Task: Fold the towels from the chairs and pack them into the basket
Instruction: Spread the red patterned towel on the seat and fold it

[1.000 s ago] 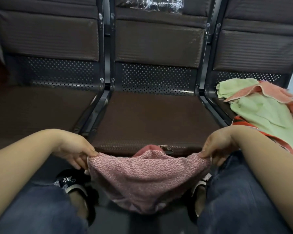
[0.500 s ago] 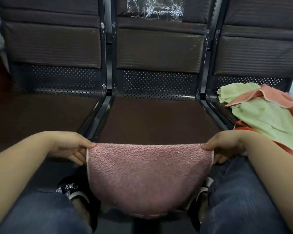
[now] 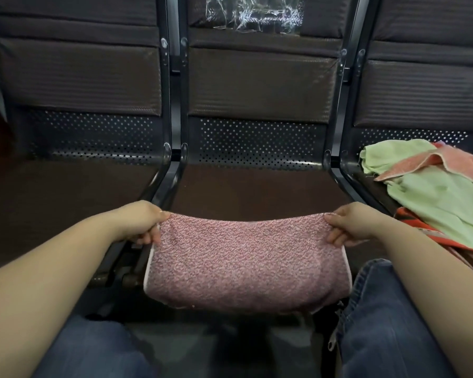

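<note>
Pink towel: a speckled pink towel [image 3: 246, 260] with a pale edging hangs stretched between the two hands, in front of the middle seat; its top edge runs nearly level from hand to hand, its lower part drapes down between the person's knees, and it looks doubled over, though the layers cannot be told apart.
Left hand: the left hand [image 3: 142, 223] pinches the towel's upper left corner, thumb on top and fingers curled under the cloth.
Right hand: the right hand [image 3: 350, 225] pinches the upper right corner in the same way, thumb above and fingers tucked beneath.
Arms: both bare forearms reach forward from the lower corners of the view, well apart, with the towel spanning the gap between them.
Middle seat: the middle seat [image 3: 257, 192], dark brown and padded, lies just behind the towel's top edge; whether the cloth touches its front edge cannot be told.
Towel pile: on the right seat lies a loose heap, with a light green towel [image 3: 437, 205] on top, a salmon-pink towel [image 3: 432, 165] draped across it, and an orange-red cloth [image 3: 421, 227] showing underneath at the near edge.
Left seat: the left seat [image 3: 66, 192] is dark and in shadow.
Backrests: padded brown backrests with perforated metal panels below; a crumpled piece of clear plastic [image 3: 251, 15] is on the middle backrest's top.
Legs: blue jeans [image 3: 388, 323] cover both knees at the bottom of the view, on either side of the hanging towel.
</note>
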Available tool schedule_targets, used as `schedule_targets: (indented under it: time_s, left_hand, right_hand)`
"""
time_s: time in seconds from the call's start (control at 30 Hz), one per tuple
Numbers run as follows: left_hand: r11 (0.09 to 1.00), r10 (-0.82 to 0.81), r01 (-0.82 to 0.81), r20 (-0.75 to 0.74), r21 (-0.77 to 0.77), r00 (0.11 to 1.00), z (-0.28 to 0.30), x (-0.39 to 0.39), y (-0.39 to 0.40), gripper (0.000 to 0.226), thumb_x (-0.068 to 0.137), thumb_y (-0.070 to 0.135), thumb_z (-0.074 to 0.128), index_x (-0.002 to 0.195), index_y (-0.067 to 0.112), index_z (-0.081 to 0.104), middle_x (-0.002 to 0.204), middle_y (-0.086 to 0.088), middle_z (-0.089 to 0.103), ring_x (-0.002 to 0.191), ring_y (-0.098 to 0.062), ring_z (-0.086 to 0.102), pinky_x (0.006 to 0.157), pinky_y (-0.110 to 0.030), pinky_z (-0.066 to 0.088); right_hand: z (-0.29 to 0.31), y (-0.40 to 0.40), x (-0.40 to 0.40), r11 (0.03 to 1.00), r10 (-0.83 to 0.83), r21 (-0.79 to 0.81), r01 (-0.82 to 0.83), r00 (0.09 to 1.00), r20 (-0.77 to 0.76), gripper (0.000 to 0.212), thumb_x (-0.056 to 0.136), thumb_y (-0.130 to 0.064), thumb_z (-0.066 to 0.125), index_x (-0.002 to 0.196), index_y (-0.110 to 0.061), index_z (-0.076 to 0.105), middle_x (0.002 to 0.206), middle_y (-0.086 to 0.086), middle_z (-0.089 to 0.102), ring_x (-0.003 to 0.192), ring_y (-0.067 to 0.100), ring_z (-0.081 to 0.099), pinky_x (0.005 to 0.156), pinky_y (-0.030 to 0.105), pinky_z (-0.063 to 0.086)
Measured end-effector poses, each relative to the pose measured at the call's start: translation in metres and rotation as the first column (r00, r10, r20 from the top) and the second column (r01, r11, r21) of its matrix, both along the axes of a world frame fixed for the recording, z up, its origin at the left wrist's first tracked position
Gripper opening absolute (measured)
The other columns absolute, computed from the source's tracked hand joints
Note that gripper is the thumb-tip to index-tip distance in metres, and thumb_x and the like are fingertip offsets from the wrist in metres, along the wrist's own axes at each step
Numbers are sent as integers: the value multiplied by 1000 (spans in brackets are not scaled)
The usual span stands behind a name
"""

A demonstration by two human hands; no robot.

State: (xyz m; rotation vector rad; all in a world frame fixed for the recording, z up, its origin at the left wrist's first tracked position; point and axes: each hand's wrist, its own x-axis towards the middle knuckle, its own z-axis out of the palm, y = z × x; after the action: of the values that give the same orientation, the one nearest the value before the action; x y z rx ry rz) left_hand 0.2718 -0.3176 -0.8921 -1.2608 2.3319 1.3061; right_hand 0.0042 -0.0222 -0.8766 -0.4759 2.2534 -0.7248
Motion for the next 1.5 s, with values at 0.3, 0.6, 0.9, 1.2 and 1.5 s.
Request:
schedule_targets:
  time_s: [0.3, 0.6, 0.9, 1.2, 1.5]
  left_hand:
    - [951, 306, -270, -345, 149, 887, -10, -47, 8, 41, 105, 24, 32, 138, 2, 41, 113, -21, 63, 95, -32, 62, 72, -35, 47]
    - [970, 55, -140, -381, -200, 923, -23, -60, 4, 20, 103, 24, 36, 112, 27, 54, 109, 1, 63, 100, -18, 59, 92, -39, 47]
    - [975, 70, -152, -425, -163, 903, -32, -75, -2, 46, 101, 18, 44, 142, 35, 33, 143, -3, 45, 74, 3, 47, 69, -27, 44]
    - [974, -124, 83, -188, -210, 974, -31, -87, 9, 105, 89, 36, 63, 140, 49, -28, 157, 8, -19, 145, -23, 17, 111, -38, 30]
    - [826, -383, 546, 569, -142, 728, -24, -78, 52, 101, 82, 78, 35, 151, 23, -15, 156, -11, -24, 145, -37, -10, 119, -50, 1]
  right_hand:
    - [-14, -12, -17, 983, -63, -185, -1, 939, -338, 16, 99, -16, 46, 97, -11, 60, 96, 11, 68, 81, 20, 61, 79, 35, 50]
    - [-25, -25, -21, 996, 25, -63, -69, 844, -536, 35, 98, -23, 45, 132, -19, 42, 113, 12, 65, 99, 31, 60, 76, 35, 45]
    - [-40, -50, -26, 989, 74, -62, -132, 819, -570, 60, 95, -16, 49, 148, -22, 21, 105, 14, 57, 70, 18, 49, 54, 30, 33]
    - [-39, -63, -13, 980, 168, -21, -197, 884, -437, 110, 88, -37, 64, 142, -37, -31, 159, -2, -12, 114, 25, 59, 82, 35, 50]
    - [-27, -60, 30, 710, 554, 543, -448, 831, -40, 93, 85, -75, 32, 153, -24, -6, 159, 9, -13, 147, 33, 1, 118, 49, 8]
